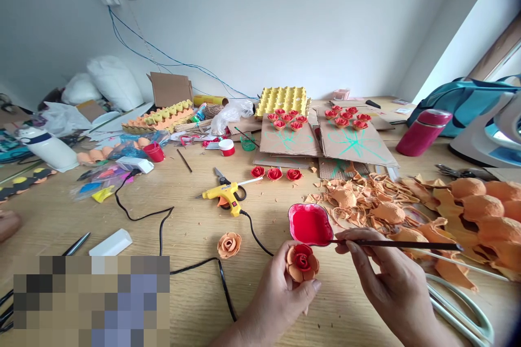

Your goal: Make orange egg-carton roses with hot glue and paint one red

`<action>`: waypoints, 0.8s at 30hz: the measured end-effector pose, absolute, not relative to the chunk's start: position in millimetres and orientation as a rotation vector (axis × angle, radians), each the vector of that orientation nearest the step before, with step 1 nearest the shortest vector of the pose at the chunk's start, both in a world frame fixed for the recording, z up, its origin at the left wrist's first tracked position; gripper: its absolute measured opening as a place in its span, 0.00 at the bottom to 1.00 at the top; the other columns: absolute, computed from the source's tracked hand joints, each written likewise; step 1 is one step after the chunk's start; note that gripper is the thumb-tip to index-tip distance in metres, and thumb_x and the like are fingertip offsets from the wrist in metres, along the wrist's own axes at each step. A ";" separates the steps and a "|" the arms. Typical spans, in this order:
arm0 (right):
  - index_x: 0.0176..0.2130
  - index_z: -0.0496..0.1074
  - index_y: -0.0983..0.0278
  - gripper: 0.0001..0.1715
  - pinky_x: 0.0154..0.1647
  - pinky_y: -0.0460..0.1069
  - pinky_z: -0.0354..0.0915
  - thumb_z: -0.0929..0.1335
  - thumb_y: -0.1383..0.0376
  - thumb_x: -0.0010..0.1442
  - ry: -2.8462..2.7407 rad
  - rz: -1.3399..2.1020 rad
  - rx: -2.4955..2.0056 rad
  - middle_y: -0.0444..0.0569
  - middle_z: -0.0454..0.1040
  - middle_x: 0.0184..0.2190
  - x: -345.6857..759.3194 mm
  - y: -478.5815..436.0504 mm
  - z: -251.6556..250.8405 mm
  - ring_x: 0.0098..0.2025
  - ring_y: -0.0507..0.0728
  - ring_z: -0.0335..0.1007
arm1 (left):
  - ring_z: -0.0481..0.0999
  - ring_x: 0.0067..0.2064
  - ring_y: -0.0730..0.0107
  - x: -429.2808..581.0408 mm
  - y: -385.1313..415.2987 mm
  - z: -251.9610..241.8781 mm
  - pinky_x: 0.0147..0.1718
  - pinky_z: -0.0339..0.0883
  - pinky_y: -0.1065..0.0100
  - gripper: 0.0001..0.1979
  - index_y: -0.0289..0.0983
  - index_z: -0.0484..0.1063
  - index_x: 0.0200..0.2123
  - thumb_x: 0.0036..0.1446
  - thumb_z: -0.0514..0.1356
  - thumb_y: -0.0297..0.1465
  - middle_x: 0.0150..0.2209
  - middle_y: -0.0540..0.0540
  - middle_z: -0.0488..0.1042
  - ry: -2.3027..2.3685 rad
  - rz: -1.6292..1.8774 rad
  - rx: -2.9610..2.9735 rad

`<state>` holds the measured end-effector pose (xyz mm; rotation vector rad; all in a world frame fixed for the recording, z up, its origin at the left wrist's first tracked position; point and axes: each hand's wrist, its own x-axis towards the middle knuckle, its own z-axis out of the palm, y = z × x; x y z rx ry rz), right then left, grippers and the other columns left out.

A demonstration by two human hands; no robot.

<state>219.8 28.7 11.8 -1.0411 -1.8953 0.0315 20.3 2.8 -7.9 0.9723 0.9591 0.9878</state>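
Observation:
My left hand is closed round an egg-carton flower whose centre is painted red while its outer petals are bare orange. Between the fingers of my right hand is a dark paintbrush, its tip end at the rim of a small dish of red paint. The dish sits just beyond the held flower. An unpainted orange flower lies on the table to the left. Farther back stand several red flowers in a row.
A yellow glue gun lies over scissors, its black cord running across the table. Orange carton scraps and egg cartons are at right. Cardboard sheets bear more red flowers. Pale-handled scissors lie beside my right wrist.

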 end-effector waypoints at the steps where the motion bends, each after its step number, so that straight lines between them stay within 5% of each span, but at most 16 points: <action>1: 0.44 0.74 0.60 0.06 0.35 0.42 0.73 0.66 0.67 0.72 -1.895 0.028 -1.042 0.43 0.82 0.32 219.6 28.6 12.6 0.32 0.50 0.82 | 0.62 0.23 0.81 20.2 3.1 -8.4 0.17 0.61 0.78 0.19 0.37 0.67 0.44 0.49 0.68 0.27 0.31 0.56 0.66 0.944 0.985 0.966; 7: 0.43 0.74 0.59 0.06 0.37 0.44 0.75 0.66 0.67 0.72 -1.864 0.009 -1.023 0.43 0.82 0.32 219.9 28.3 16.0 0.32 0.52 0.83 | 0.61 0.23 0.84 20.1 5.9 -15.6 0.15 0.62 0.80 0.24 0.38 0.68 0.48 0.49 0.72 0.30 0.34 0.55 0.66 0.823 1.026 0.908; 17: 0.46 0.77 0.61 0.08 0.38 0.48 0.80 0.67 0.64 0.73 -1.540 0.352 -0.989 0.49 0.82 0.38 223.7 14.3 15.6 0.35 0.55 0.83 | 0.76 0.35 0.71 23.6 3.9 -21.0 0.18 0.70 0.80 0.22 0.38 0.68 0.48 0.50 0.69 0.23 0.40 0.49 0.70 0.815 1.062 0.931; 24: 0.45 0.76 0.61 0.08 0.39 0.48 0.80 0.66 0.67 0.74 -1.585 0.374 -0.818 0.49 0.82 0.39 216.6 10.5 26.9 0.34 0.55 0.84 | 0.72 0.31 0.75 23.5 4.5 -20.5 0.19 0.70 0.79 0.21 0.37 0.68 0.45 0.48 0.70 0.24 0.36 0.53 0.70 0.906 1.076 0.931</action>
